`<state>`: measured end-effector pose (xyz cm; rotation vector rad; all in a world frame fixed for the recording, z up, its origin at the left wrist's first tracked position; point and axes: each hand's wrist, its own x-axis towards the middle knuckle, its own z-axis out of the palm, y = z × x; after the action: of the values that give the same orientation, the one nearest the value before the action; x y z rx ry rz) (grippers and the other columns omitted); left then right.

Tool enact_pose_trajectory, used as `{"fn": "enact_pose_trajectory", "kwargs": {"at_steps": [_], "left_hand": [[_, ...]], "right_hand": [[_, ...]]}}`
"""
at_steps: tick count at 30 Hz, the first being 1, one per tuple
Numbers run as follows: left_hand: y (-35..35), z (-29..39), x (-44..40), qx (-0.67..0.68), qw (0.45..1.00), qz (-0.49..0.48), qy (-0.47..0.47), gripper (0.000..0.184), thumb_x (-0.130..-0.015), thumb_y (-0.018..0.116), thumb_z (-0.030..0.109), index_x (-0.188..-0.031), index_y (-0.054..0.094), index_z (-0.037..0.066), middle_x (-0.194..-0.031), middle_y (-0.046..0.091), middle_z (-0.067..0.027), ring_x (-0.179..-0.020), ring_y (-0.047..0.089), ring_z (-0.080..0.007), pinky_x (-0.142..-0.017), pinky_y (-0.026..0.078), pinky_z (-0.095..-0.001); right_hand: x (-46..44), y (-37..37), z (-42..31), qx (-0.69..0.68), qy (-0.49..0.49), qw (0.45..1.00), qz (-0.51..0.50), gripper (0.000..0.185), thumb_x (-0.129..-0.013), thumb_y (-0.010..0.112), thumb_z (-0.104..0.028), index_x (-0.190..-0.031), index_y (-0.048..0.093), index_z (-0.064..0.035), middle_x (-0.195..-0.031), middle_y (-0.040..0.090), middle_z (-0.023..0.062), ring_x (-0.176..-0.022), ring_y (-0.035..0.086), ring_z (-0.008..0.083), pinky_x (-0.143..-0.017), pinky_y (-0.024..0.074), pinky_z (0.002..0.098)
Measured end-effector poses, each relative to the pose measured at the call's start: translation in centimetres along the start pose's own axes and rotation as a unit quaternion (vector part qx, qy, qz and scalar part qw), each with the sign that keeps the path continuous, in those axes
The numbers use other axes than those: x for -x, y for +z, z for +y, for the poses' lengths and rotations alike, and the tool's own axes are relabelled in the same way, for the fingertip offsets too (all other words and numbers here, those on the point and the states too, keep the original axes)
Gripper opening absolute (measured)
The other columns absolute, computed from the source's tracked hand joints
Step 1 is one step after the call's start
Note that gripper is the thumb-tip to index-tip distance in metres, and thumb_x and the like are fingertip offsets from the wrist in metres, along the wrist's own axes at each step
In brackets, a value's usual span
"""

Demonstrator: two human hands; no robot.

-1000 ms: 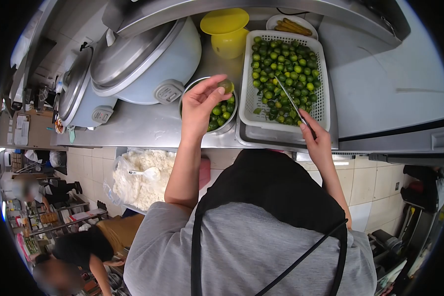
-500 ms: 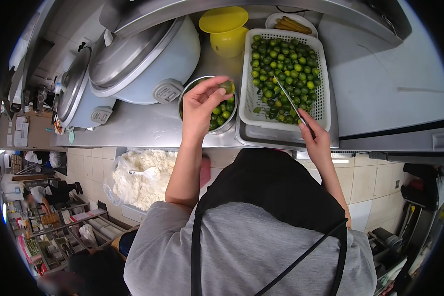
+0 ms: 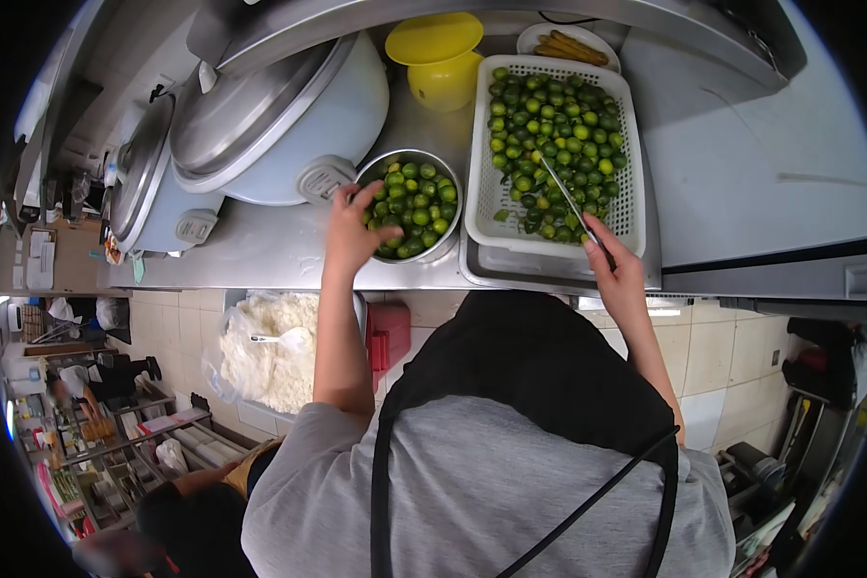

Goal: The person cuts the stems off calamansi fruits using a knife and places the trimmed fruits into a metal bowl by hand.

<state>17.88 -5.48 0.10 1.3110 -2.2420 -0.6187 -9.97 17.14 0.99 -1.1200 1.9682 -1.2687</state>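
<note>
My left hand reaches over the left rim of a round metal pot, fingers spread and nothing held in them. Small green limes fill much of the pot. In my right hand is a knife, gripped by its dark handle. Its blade slants up and left above a white perforated basket. A heap of small green limes lies inside that basket, some with leaves.
Two big rice cookers stand left of the pot. Behind it is a yellow container, and a plate with brown sticks sits behind the basket. Below the counter, a plastic-lined tub of white rice adjoins a red crate.
My left hand has moved left and down from above the pot. The lime it held is no longer in its fingers, which have spread. The knife hand has barely moved.
</note>
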Motion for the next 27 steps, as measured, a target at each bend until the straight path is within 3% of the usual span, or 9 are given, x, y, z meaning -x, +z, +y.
{"fn": "enact_pose_trajectory", "kwargs": {"at_steps": [2,3,13,16,18,19,22,26,27], "left_hand": [[0.6,0.6,1.0,-0.010,0.996,-0.071,0.044,0.068,-0.051,0.080,0.007,-0.115,0.058,0.012,-0.112,0.047,-0.0170,-0.102,0.051,-0.0322,-0.087,0.044,-0.0382],[0.7,1.3,1.1,0.000,0.995,-0.100,-0.003,0.067,-0.051,0.079,0.005,-0.115,0.059,0.013,-0.116,0.044,-0.0170,-0.103,0.051,-0.0324,-0.088,0.044,-0.0382],[3.2,0.9,-3.2,-0.051,0.998,-0.036,0.012,0.052,-0.054,0.076,0.004,-0.104,0.065,0.011,-0.105,0.054,-0.0141,-0.095,0.055,-0.0321,-0.081,0.046,-0.0394],[1.7,2.9,-3.4,-0.125,0.987,-0.086,0.051,0.044,-0.058,0.075,0.006,-0.101,0.066,0.011,-0.102,0.058,-0.0117,-0.092,0.056,-0.0318,-0.081,0.046,-0.0393],[0.8,5.2,-3.2,-0.195,0.978,-0.049,0.057,0.038,-0.060,0.074,0.009,-0.097,0.067,0.012,-0.096,0.062,-0.0100,-0.088,0.057,-0.0312,-0.080,0.047,-0.0394],[1.4,5.1,-3.8,-0.177,0.972,-0.013,0.155,0.033,-0.062,0.073,0.010,-0.094,0.067,0.011,-0.090,0.063,-0.0113,-0.087,0.057,-0.0302,-0.079,0.047,-0.0399],[5.6,8.2,-4.5,-0.098,0.973,-0.020,0.208,0.031,-0.062,0.073,0.013,-0.092,0.067,0.007,-0.089,0.064,-0.0138,-0.090,0.056,-0.0340,-0.081,0.045,-0.0412],[13.0,12.2,-5.2,-0.133,0.965,-0.164,0.158,0.018,-0.073,0.064,0.013,-0.087,0.062,0.003,-0.080,0.063,-0.0173,-0.082,0.060,-0.0330,-0.073,0.048,-0.0427],[15.0,12.0,-5.4,-0.133,0.964,-0.163,0.160,0.018,-0.073,0.064,0.013,-0.087,0.062,0.003,-0.080,0.063,-0.0173,-0.082,0.060,-0.0330,-0.073,0.048,-0.0427]], "right_hand": [[-0.1,-0.2,-0.2,0.004,0.008,1.000,0.000,0.032,-0.089,0.054,-0.016,-0.120,0.054,-0.0070,-0.111,0.061,0.0134,-0.097,0.060,0.0206,-0.082,0.0447,0.0274],[-0.1,-0.2,-0.3,0.008,0.026,1.000,-0.007,0.032,-0.089,0.054,-0.016,-0.120,0.054,-0.0070,-0.110,0.061,0.0134,-0.096,0.060,0.0202,-0.082,0.0447,0.0273],[-0.4,0.5,-0.2,0.000,-0.011,1.000,-0.001,0.031,-0.089,0.054,-0.017,-0.118,0.054,-0.0071,-0.112,0.060,0.0141,-0.101,0.060,0.0209,-0.082,0.0446,0.0275],[-0.1,0.0,0.4,-0.002,-0.024,1.000,0.007,0.031,-0.089,0.054,-0.017,-0.119,0.055,-0.0077,-0.110,0.061,0.0140,-0.097,0.061,0.0198,-0.081,0.0447,0.0268],[0.2,-0.4,0.6,0.002,-0.033,0.999,0.025,0.031,-0.089,0.054,-0.017,-0.119,0.055,-0.0079,-0.109,0.061,0.0140,-0.096,0.061,0.0192,-0.080,0.0448,0.0266],[0.3,-0.6,0.6,0.004,-0.046,0.998,0.037,0.032,-0.089,0.053,-0.017,-0.119,0.055,-0.0081,-0.109,0.062,0.0140,-0.095,0.061,0.0185,-0.080,0.0448,0.0264],[0.6,-1.3,0.2,-0.001,0.030,0.999,0.023,0.031,-0.089,0.053,-0.017,-0.119,0.055,-0.0083,-0.109,0.062,0.0135,-0.093,0.061,0.0177,-0.079,0.0448,0.0261],[0.8,-1.4,0.2,-0.007,0.008,0.999,0.037,0.031,-0.089,0.053,-0.017,-0.119,0.055,-0.0081,-0.110,0.061,0.0130,-0.095,0.061,0.0177,-0.080,0.0444,0.0259],[0.8,-1.4,0.1,-0.011,-0.011,0.999,0.042,0.031,-0.089,0.053,-0.016,-0.119,0.055,-0.0078,-0.110,0.061,0.0129,-0.096,0.060,0.0179,-0.081,0.0441,0.0259]]}}
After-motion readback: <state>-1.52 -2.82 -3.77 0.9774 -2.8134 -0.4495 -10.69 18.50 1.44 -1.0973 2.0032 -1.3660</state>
